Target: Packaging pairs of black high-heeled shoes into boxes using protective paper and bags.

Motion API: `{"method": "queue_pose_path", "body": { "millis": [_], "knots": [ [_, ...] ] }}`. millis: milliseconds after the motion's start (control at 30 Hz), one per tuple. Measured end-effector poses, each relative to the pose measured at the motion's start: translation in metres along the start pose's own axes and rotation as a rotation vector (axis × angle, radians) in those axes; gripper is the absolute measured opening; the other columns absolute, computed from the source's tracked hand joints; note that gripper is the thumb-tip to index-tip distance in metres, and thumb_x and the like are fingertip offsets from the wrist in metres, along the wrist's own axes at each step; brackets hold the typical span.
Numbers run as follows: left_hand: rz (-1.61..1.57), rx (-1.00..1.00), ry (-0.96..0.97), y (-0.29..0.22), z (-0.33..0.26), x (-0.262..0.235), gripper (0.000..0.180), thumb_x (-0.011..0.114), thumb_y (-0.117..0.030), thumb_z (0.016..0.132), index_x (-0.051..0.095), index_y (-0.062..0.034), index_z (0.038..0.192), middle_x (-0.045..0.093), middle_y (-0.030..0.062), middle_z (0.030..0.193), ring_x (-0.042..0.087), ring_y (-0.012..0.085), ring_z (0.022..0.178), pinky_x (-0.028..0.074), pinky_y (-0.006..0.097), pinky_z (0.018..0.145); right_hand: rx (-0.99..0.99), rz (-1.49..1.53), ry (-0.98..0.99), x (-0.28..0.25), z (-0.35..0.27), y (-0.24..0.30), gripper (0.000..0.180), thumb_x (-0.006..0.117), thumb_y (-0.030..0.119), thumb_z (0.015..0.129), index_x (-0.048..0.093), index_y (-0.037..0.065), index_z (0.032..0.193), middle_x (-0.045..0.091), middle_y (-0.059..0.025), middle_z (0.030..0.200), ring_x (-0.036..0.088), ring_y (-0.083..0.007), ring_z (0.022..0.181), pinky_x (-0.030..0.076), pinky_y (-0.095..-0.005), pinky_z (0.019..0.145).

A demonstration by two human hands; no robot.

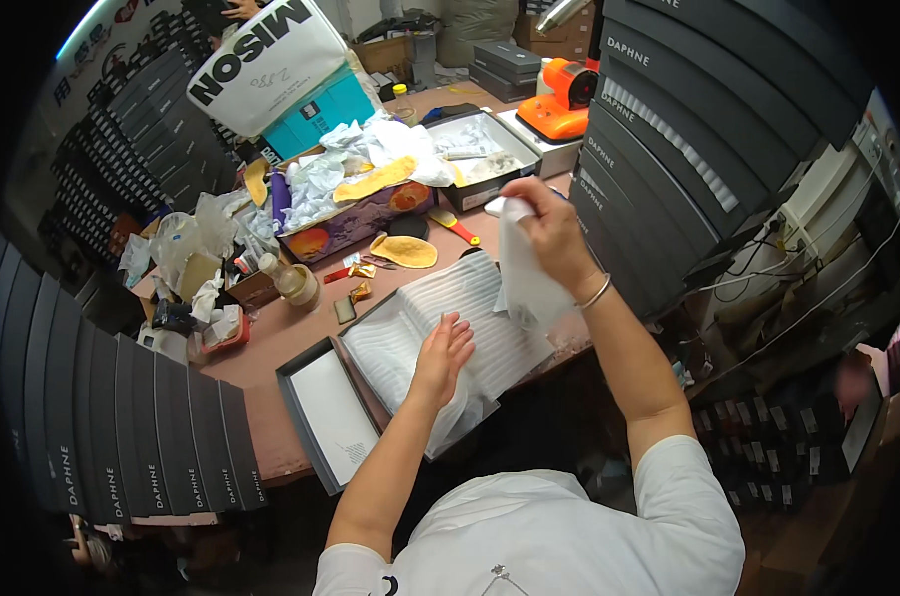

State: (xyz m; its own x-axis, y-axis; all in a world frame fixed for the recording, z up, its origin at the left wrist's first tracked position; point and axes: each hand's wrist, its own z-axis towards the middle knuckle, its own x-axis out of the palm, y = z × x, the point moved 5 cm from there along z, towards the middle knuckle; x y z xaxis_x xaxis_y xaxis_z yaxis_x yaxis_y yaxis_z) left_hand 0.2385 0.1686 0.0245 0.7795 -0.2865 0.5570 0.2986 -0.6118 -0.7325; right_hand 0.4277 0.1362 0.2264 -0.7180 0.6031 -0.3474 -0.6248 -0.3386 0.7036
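My left hand [442,360] is open, palm turned sideways and fingers stretched out, at the white ribbed foam sheet [500,333]. That sheet is spread over a shallow shoebox, hiding most of it and whatever lies beneath. Just left of it is a dark grey tray-like box part [333,415], white inside with small print. Raised above the sheet's right side, my right hand [559,238] is closed on the top of a thin translucent white sheet [527,273], which hangs down. Whether this is paper or a plastic bag I cannot tell.
Tall stacks of dark shoeboxes flank me, left [132,427] and right [669,149]. Beyond the foam are yellow insoles [408,250], a purple carton [361,221] of crumpled paper, a jar [293,281], a brush [455,226] and an orange machine [559,104].
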Motion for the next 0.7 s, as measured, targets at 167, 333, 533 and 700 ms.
{"method": "queue_pose_path", "body": {
  "millis": [167, 333, 533, 700],
  "knots": [
    [-0.363, -0.435, 0.467, -0.004, -0.060, 0.013, 0.046, 0.048, -0.039, 0.093, 0.056, -0.0041, 0.122, 0.054, 0.0123, 0.123, 0.057, 0.0263, 0.107, 0.047, 0.037, 0.091, -0.260, 0.407, 0.509, 0.104, -0.090, 0.138, 0.047, 0.054, -0.010, 0.070, 0.055, 0.005, 0.114, 0.058, -0.0126, 0.097, 0.061, -0.0285, 0.085, 0.050, -0.0342, 0.071],
    [-0.015, -0.200, 0.304, -0.024, -0.115, -0.083, 0.040, 0.057, -0.026, 0.089, 0.055, -0.0059, 0.123, 0.054, 0.0114, 0.120, 0.056, 0.0250, 0.107, 0.047, 0.036, 0.091, -0.115, 0.878, 1.255, 0.166, -0.226, 0.140, 0.021, 0.051, 0.006, 0.090, 0.055, -0.001, 0.109, 0.058, -0.0137, 0.099, 0.058, -0.0269, 0.094, 0.046, -0.0330, 0.082],
    [1.048, 0.528, -0.115, -0.134, -0.151, -0.137, 0.043, 0.068, -0.010, 0.083, 0.055, -0.0080, 0.124, 0.054, 0.0103, 0.116, 0.055, 0.0234, 0.107, 0.047, 0.035, 0.090, 0.911, 1.309, 0.856, 0.120, -0.220, 0.051, 0.081, 0.064, 0.028, 0.085, 0.017, 0.009, 0.149, 0.032, -0.0157, 0.145, 0.051, -0.0194, 0.115, 0.042, -0.0298, 0.095],
    [0.237, 0.502, -0.294, -0.107, -0.069, -0.125, 0.083, 0.059, 0.010, 0.079, 0.016, -0.0125, 0.147, 0.038, 0.0149, 0.136, 0.048, 0.0236, 0.116, 0.043, 0.034, 0.097, 0.283, 0.262, 0.684, 0.132, -0.187, 0.040, 0.091, 0.069, 0.034, 0.082, 0.015, -0.004, 0.145, 0.022, -0.0268, 0.148, 0.024, -0.0343, 0.139, 0.023, -0.0360, 0.112]
  ]
}}
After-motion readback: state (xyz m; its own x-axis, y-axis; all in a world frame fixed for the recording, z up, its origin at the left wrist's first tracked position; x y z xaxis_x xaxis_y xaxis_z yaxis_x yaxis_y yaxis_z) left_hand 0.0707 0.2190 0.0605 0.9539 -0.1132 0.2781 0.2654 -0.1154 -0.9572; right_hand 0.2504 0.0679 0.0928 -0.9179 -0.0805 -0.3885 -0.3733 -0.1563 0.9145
